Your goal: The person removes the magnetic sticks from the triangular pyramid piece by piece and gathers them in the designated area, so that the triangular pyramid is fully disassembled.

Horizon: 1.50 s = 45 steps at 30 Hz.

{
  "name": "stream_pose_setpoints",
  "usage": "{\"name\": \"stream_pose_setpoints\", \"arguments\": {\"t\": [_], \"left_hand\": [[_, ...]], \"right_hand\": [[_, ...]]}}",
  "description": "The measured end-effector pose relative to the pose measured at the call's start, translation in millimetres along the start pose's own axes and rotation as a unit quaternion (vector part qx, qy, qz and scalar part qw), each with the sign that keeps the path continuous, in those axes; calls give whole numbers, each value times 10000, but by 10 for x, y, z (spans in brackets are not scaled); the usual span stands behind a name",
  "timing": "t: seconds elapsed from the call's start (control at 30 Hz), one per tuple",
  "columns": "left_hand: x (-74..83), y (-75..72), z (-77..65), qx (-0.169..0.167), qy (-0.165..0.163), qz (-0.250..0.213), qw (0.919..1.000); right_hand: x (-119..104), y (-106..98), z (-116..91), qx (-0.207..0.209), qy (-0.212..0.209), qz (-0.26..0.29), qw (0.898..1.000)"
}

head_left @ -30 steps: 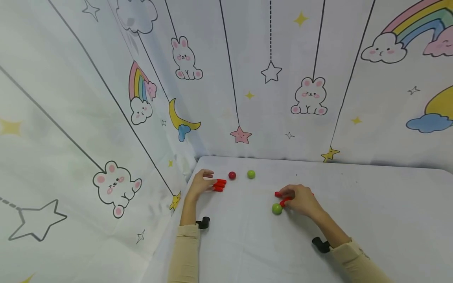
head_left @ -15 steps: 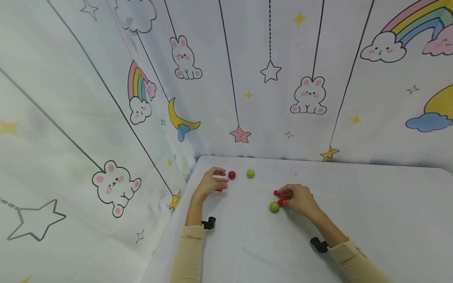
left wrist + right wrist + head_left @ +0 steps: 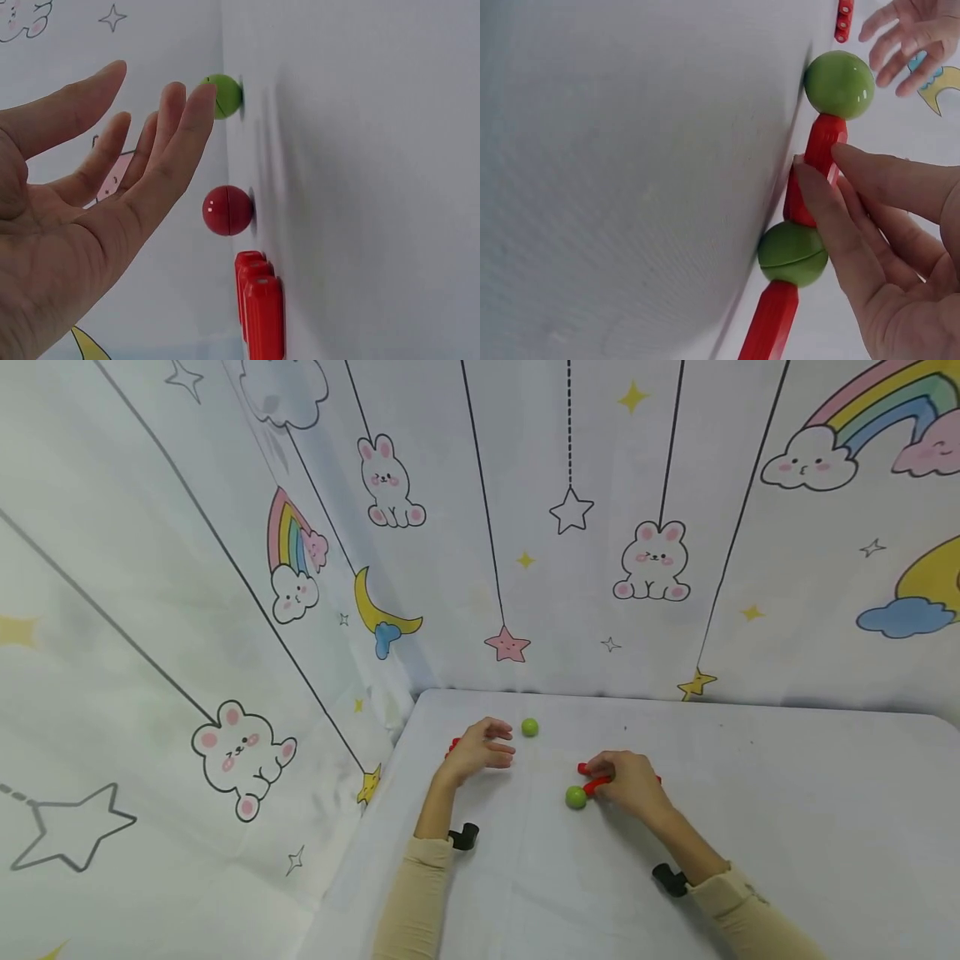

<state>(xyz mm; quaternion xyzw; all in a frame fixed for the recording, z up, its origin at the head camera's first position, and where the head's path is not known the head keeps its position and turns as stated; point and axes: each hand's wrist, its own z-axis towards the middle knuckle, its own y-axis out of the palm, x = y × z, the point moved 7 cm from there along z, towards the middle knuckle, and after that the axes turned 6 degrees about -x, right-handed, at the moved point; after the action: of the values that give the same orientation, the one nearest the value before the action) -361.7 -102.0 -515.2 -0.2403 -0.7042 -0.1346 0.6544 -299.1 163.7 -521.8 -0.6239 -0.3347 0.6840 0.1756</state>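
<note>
My right hand [image 3: 628, 783] pinches a red rod [image 3: 826, 140] between thumb and finger. One end of this rod meets a glossy green ball [image 3: 838, 84]. Toward its other end is a second green ball [image 3: 793, 253], from which another red rod [image 3: 770, 322] extends. A further red rod [image 3: 794, 199] shows just beyond the fingertips. My left hand [image 3: 482, 749] is held over the back left of the table, fingers loosely extended and holding nothing. Below it in its wrist view are a red ball [image 3: 228, 210] and several red rods [image 3: 265, 315] side by side; the head view hides the ball.
A loose green ball [image 3: 530, 727] lies near the back of the white-covered table [image 3: 787, 827]. A printed white curtain [image 3: 570, 610] hangs right behind the table and along its left side. Black wrist cameras stick out at both forearms.
My left hand has moved right, from the red rods to over the red ball's place. My right hand, still pinching its rod, has shifted slightly left along with the green ball at its end.
</note>
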Motion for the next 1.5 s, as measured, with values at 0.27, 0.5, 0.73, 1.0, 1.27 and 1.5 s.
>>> {"name": "stream_pose_setpoints", "arguments": {"t": [0.27,0.5,0.73,1.0,1.27,1.5], "left_hand": [[-12,191,52,-234,-198,26,9995],[-64,379,129,-449,-340,64,9984],[-76,559,187,-641,-431,-15,9970],[-125,780,277,-883,-496,-11,9949],[-111,899,258,-1034,-598,401,9920],[-115,991,244,-1110,-752,608,9891]], "right_hand": [[-40,23,-13,97,24,66,9999],[-57,43,-11,215,53,76,9997],[-56,66,-10,280,66,42,9996],[-68,62,-4,348,29,1,9994],[-109,70,-7,407,-88,64,9991],[-126,86,-29,360,-26,41,9993]]}}
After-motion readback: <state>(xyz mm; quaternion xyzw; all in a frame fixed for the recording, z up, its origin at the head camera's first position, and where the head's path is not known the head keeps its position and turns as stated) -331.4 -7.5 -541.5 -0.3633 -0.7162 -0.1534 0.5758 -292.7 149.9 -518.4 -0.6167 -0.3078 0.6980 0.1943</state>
